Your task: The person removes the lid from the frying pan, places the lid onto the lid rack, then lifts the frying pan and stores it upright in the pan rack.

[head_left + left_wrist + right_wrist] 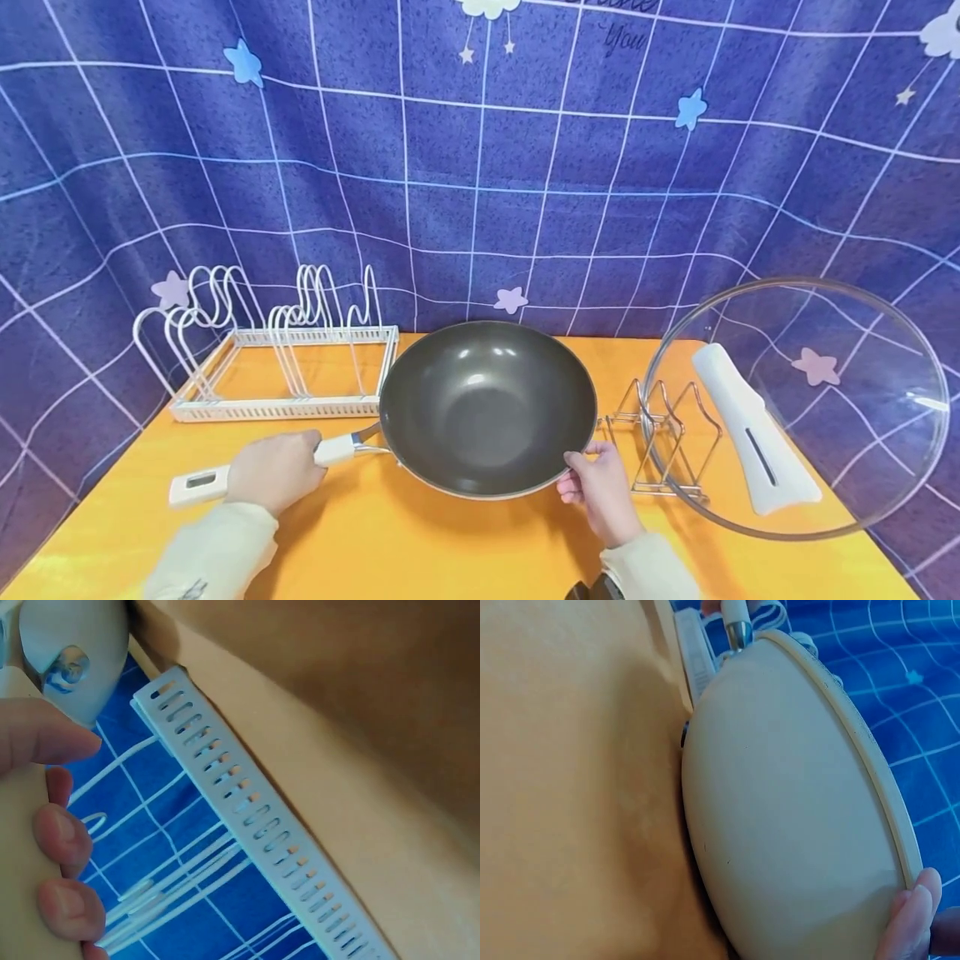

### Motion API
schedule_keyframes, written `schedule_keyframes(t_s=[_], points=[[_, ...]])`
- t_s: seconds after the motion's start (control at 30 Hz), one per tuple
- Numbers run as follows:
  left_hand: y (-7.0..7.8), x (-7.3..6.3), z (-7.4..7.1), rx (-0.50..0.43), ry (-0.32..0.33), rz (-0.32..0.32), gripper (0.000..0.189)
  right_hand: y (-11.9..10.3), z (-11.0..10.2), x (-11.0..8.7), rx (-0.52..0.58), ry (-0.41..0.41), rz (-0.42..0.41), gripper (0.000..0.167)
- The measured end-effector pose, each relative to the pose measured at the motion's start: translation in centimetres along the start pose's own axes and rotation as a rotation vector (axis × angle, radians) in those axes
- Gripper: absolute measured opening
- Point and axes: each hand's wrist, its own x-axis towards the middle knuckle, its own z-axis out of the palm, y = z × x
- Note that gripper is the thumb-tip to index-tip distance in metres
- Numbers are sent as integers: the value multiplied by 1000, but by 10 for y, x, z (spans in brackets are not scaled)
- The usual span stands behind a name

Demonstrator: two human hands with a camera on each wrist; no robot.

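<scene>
White wire forms the leftmost rack (277, 408) on the counter (450, 542). Beside it, the left hand (275, 471) grips the white handle (335, 450) of a dark wok (487, 408) midway along, while the right hand's (600, 492) fingers pinch its right rim, likely to steady both sides; rightmost, a metal rack (652, 486) props the glass lid (825, 433) on edge.

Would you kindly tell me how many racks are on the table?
2: a white rack left of the pan, and a metal rack to its right.

- Rack (277, 408) on the bench (420, 550), left of the pan (487, 408)
- Stand (675, 450) right of the pan
- Lid (753, 429) apparently slotted in the stand
- Curtain (480, 167) behind them all
</scene>
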Motion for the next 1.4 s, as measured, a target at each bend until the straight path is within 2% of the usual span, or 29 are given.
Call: schedule_keyframes(t_s=[0.27, 0.37, 0.5, 0.6, 0.73, 0.83, 0.9, 1.0, 1.07, 1.2, 1.3, 1.4], points=[[11, 3, 1, -4, 65, -21, 22, -2, 4, 17, 24, 76, 11, 26], [13, 3, 0, -20, 79, -31, 24, -3, 7, 20, 35, 66, 12, 28], [16, 4, -4, -8, 93, 6, 27, -1, 9, 15, 50, 61, 17, 29], [17, 5, -7, -9, 78, 19, 28, 2, 13, 9, 59, 34, 40, 30], [15, 4, -12, -67, -25, -20, 26, 4, 19, 4, 66, -13, 60, 30], [9, 5, -17, -113, -153, -70, 29, 5, 20, 1, 67, -26, 55, 29], [6, 7, -20, -138, -242, -102, 33, 5, 20, -1, 61, -45, 55, 25], [7, 10, -23, -139, -316, -146, 43, 5, 21, -2, 59, -85, 64, 13], [10, 9, -24, -139, -310, -164, 49, 6, 22, -2, 54, -118, 58, 6], [18, 0, -22, -128, -229, -189, 54, 3, 24, 0, 60, -156, 30, 9], [21, -3, -18, -97, -165, -162, 50, -2, 24, 4, 61, -156, 18, 9], [20, -3, -13, -64, -132, -131, 46, -6, 27, 13, 56, -142, 12, 7]])
